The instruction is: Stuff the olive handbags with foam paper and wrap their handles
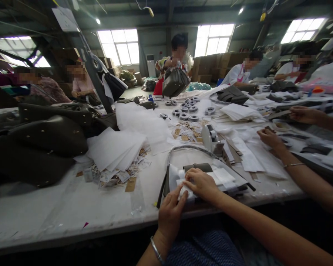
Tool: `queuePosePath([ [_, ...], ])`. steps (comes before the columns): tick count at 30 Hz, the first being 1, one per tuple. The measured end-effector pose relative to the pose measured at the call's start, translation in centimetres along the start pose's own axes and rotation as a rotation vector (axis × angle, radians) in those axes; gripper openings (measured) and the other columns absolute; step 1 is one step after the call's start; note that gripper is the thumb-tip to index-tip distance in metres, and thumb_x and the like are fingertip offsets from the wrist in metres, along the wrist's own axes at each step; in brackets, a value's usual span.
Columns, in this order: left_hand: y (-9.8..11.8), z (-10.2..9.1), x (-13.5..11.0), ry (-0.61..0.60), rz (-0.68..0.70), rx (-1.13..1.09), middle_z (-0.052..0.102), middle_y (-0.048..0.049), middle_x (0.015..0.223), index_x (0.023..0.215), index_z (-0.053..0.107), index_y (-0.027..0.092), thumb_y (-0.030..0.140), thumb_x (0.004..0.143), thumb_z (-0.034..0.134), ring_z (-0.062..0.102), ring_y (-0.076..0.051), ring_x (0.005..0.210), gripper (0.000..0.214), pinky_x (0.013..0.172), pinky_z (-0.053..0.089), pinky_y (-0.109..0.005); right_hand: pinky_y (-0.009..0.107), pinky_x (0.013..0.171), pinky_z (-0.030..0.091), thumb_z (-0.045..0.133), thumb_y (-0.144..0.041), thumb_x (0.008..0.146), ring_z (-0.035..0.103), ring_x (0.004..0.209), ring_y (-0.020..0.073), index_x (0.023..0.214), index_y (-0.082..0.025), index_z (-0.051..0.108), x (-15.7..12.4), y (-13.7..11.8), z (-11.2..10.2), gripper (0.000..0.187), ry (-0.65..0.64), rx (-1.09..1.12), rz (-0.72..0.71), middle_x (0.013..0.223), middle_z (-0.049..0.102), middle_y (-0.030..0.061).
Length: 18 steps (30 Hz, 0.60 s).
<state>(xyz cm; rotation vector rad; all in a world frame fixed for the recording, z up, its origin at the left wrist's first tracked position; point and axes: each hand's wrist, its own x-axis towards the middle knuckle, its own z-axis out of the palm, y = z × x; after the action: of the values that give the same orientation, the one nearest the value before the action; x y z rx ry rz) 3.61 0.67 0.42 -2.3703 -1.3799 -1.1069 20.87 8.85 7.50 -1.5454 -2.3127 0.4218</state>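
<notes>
Nearby — tape dispenser [211, 139], tag pile [107, 179] | left hand [170, 210], right hand [202, 186] — grip pinching white wrap [184, 191]

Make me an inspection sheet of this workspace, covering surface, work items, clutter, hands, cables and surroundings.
Surface: white tabletop, scattered with small scraps along the near edge.
Work items: thin white sheeting over a dark item with a grey curved strap.
Clutter: stacked flat white sheets, brown-and-white paper tags, grey ring-shaped rolls, heaped dark bags.
Hands: left hand and right hand meet at the sheeting; grip unclear.
Cables: thin overhead cords, yellow-ended; on the tabletop, nothing seen.
Surroundings: co-workers around, brown cardboard boxes, bright paned windows.
</notes>
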Motion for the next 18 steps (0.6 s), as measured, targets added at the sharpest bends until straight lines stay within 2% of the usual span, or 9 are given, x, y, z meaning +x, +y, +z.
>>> queuePosePath([
  [4, -0.3, -0.4, 0.4, -0.094, 0.020, -0.021, 0.065, -0.0036, 0.132, 0.128, 0.060, 0.020, 0.007, 0.092, 0.055, 0.063, -0.022, 0.110, 0.039, 0.094, 0.057, -0.035, 0.029, 0.077, 0.046, 0.066, -0.035, 0.089, 0.062, 0.095, 0.0211, 0.080, -0.022, 0.067, 0.0, -0.3, 0.2, 0.016, -0.020, -0.041, 0.014, 0.096, 0.069, 0.0026],
  [7, -0.2, -0.5, 0.6, -0.101, 0.002, -0.023, 0.066, -0.0033, 0.131, 0.128, 0.060, 0.020, 0.007, 0.092, 0.055, 0.063, -0.022, 0.107, 0.038, 0.092, 0.058, -0.034, 0.028, 0.075, 0.047, 0.065, -0.032, 0.088, 0.064, 0.091, 0.0205, 0.082, -0.021, 0.068, 0.1, -0.2, -0.1, 0.012, -0.021, -0.029, 0.009, 0.094, 0.069, 0.0036],
  [9, -0.2, -0.4, 0.6, -0.090, -0.002, -0.020, 0.066, -0.0030, 0.131, 0.128, 0.060, 0.020, 0.006, 0.093, 0.052, 0.064, -0.022, 0.105, 0.038, 0.091, 0.058, -0.033, 0.027, 0.078, 0.049, 0.061, -0.027, 0.090, 0.065, 0.088, 0.0186, 0.084, -0.021, 0.068, 0.5, 0.6, -1.1, 0.011, -0.007, 0.060, -0.080, 0.093, 0.070, 0.0034],
  [11, -0.2, -0.3, 0.6, -0.069, 0.004, -0.018, 0.066, -0.0025, 0.131, 0.129, 0.060, 0.020, 0.007, 0.095, 0.048, 0.064, -0.021, 0.104, 0.038, 0.089, 0.058, -0.032, 0.028, 0.087, 0.049, 0.057, -0.026, 0.093, 0.066, 0.094, 0.0187, 0.093, -0.022, 0.070, 1.3, 2.4, -2.9, 0.014, 0.095, 0.164, -0.163, 0.100, 0.072, 0.0041],
  [13, -0.2, -0.2, 0.7, -0.048, 0.012, -0.014, 0.066, -0.0016, 0.130, 0.128, 0.060, 0.019, 0.009, 0.097, 0.045, 0.064, -0.020, 0.103, 0.036, 0.088, 0.059, -0.032, 0.032, 0.099, 0.046, 0.057, -0.028, 0.093, 0.064, 0.106, 0.0211, 0.106, -0.022, 0.070, 2.6, 5.2, -5.5, 0.019, 0.275, 0.244, -0.057, 0.114, 0.071, 0.0056],
  [15, -0.2, -0.2, 0.7, -0.024, 0.018, -0.010, 0.067, -0.0004, 0.129, 0.126, 0.062, 0.020, 0.011, 0.099, 0.041, 0.065, -0.019, 0.101, 0.036, 0.088, 0.058, -0.031, 0.036, 0.106, 0.042, 0.060, -0.028, 0.091, 0.061, 0.114, 0.0240, 0.116, -0.021, 0.067, 4.5, 8.4, -8.3, 0.028, 0.406, 0.315, 0.225, 0.128, 0.065, 0.0070],
  [16, -0.2, -0.1, 0.7, -0.014, 0.019, -0.007, 0.068, 0.0002, 0.128, 0.126, 0.063, 0.021, 0.012, 0.100, 0.039, 0.065, -0.019, 0.102, 0.036, 0.087, 0.058, -0.030, 0.038, 0.108, 0.041, 0.059, -0.028, 0.092, 0.059, 0.118, 0.0255, 0.120, -0.019, 0.065, 5.6, 10.1, -9.7, 0.030, 0.430, 0.337, 0.332, 0.132, 0.062, 0.0093],
  [18, -0.3, 0.2, 0.7, 0.023, 0.023, -0.001, 0.068, 0.0016, 0.126, 0.125, 0.064, 0.022, 0.015, 0.102, 0.035, 0.065, -0.017, 0.102, 0.037, 0.087, 0.057, -0.028, 0.043, 0.107, 0.041, 0.059, -0.026, 0.094, 0.057, 0.120, 0.0272, 0.118, -0.014, 0.064, 7.9, 13.0, -11.7, 0.028, 0.397, 0.390, 0.486, 0.130, 0.062, 0.0131],
])
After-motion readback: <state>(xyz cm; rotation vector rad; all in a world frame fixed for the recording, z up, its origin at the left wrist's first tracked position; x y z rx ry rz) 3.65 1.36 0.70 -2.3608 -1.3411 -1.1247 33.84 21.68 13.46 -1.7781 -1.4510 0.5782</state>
